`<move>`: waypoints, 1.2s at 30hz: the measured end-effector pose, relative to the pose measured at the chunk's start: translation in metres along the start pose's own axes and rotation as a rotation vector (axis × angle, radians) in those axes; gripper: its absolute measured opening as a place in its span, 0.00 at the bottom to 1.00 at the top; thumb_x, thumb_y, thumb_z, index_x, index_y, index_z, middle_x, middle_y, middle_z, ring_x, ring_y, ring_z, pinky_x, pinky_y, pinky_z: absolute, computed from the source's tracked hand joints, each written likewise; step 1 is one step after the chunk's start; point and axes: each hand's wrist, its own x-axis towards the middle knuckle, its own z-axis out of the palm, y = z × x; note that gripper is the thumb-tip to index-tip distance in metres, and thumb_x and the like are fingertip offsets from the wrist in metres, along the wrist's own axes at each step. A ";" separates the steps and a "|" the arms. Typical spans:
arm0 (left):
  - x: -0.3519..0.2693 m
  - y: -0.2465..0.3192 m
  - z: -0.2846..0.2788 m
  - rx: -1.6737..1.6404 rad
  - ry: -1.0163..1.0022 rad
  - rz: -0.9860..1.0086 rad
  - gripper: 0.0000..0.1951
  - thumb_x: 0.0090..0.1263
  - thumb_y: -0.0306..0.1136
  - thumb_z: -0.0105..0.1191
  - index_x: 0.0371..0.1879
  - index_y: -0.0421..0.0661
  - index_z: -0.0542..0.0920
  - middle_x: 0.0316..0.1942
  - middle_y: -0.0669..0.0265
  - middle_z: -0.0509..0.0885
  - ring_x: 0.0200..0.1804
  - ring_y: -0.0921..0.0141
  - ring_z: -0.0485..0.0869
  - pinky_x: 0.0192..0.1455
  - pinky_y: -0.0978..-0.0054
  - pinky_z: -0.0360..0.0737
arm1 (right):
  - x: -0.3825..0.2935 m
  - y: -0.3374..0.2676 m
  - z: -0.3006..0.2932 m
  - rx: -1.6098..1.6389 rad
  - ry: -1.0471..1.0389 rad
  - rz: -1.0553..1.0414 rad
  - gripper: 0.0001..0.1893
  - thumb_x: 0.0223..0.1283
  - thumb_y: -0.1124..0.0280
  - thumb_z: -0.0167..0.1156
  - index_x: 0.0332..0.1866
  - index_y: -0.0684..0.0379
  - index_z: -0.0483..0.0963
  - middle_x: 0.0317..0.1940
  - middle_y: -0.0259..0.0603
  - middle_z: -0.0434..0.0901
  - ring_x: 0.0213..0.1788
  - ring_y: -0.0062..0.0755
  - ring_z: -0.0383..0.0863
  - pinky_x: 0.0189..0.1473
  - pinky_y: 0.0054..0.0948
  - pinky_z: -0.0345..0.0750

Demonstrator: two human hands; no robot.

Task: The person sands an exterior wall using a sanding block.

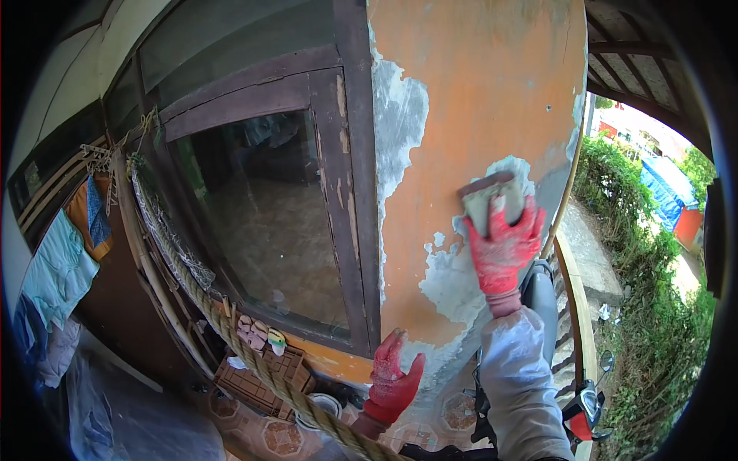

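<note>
An orange painted wall [461, 127] with grey bare patches, where the paint has come off, stands before me. My right hand [507, 242], in a red glove dusted with white, grips a flat, pale scraper-like block with a dark edge [490, 199] and holds it against the wall beside a bare patch. The block is slightly blurred, so its exact kind is unclear. My left hand [395, 374], in a matching red glove, is raised low by the wall's bottom left part with its fingers apart and nothing in them.
A thick rope [277, 380] crosses the lower left. Left of the wall is a wooden-framed glass window [259, 219]. Below it sit a brown plastic crate [282, 369] and a white bucket [320, 410]. A motorbike [579, 409] and a railing [576, 299] are at right; clothes [60, 268] hang far left.
</note>
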 end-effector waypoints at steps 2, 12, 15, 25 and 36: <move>0.004 0.001 0.001 -0.019 -0.015 0.001 0.29 0.64 0.32 0.69 0.64 0.38 0.75 0.64 0.51 0.75 0.66 0.54 0.76 0.68 0.60 0.75 | -0.078 -0.015 0.013 0.252 -0.252 -0.276 0.31 0.40 0.57 0.79 0.56 0.34 0.76 0.57 0.46 0.75 0.51 0.53 0.78 0.40 0.50 0.78; 0.004 -0.023 -0.052 -0.012 -0.037 0.038 0.28 0.64 0.28 0.68 0.63 0.39 0.76 0.64 0.51 0.76 0.65 0.55 0.77 0.67 0.62 0.76 | -0.037 -0.012 0.011 -0.173 0.047 0.121 0.45 0.38 0.53 0.81 0.66 0.38 0.65 0.67 0.60 0.64 0.63 0.76 0.68 0.54 0.66 0.73; 0.009 -0.026 -0.056 -0.052 -0.064 0.071 0.28 0.63 0.26 0.68 0.63 0.39 0.76 0.64 0.51 0.75 0.66 0.55 0.77 0.67 0.62 0.76 | -0.131 -0.033 0.025 0.050 -0.206 -0.117 0.39 0.38 0.51 0.80 0.61 0.33 0.72 0.66 0.58 0.67 0.63 0.67 0.71 0.47 0.60 0.74; 0.017 -0.041 -0.077 -0.053 -0.109 0.175 0.28 0.65 0.27 0.67 0.65 0.40 0.75 0.66 0.51 0.74 0.66 0.55 0.76 0.68 0.62 0.75 | -0.093 -0.024 0.018 -0.181 -0.021 0.260 0.44 0.41 0.50 0.80 0.67 0.37 0.65 0.69 0.61 0.63 0.67 0.75 0.64 0.57 0.66 0.71; 0.024 -0.037 -0.055 -0.196 -0.216 0.067 0.27 0.65 0.27 0.67 0.65 0.41 0.75 0.65 0.53 0.75 0.66 0.57 0.77 0.69 0.63 0.75 | -0.055 0.016 -0.002 -0.216 -0.108 0.320 0.42 0.40 0.46 0.79 0.64 0.51 0.74 0.69 0.64 0.62 0.71 0.75 0.60 0.69 0.63 0.65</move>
